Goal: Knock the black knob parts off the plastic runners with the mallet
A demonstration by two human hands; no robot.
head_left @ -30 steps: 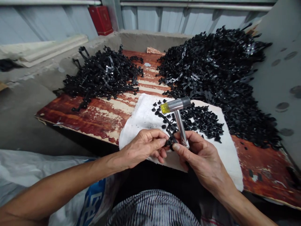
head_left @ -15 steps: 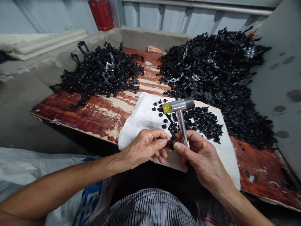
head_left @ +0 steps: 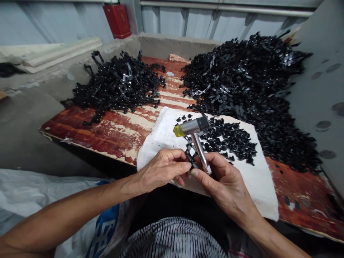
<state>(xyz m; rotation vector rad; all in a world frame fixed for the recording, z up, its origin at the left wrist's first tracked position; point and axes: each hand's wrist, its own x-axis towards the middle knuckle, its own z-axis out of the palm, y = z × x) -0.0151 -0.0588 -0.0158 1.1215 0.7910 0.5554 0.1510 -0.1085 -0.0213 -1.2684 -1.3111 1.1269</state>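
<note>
My left hand (head_left: 163, 166) pinches a jointed black strip part (head_left: 190, 153) between thumb and fingers, over the near edge of a white cloth (head_left: 152, 150). At the strip's near end, the thumb and fingers of my right hand (head_left: 228, 177) touch it too. The same right hand keeps a small two-faced mallet (head_left: 191, 127) tucked in its fingers, head up, with a yellow face to the left and a black one to the right. Behind the mallet, many small black stemmed discs (head_left: 233, 138) lie on the cloth. The mallet hides part of the strip.
Black jointed parts are heaped at the left (head_left: 115, 84) and in a larger pile (head_left: 242, 75) at the right. Both lie on a worn red-brown board (head_left: 113, 132). A grey panel (head_left: 322, 93) stands at the right, a red box (head_left: 117, 20) at the back.
The mallet head has swung left and a little down, tilting in my right hand. The black strip has turned between my fingers, and both hands stay close together.
</note>
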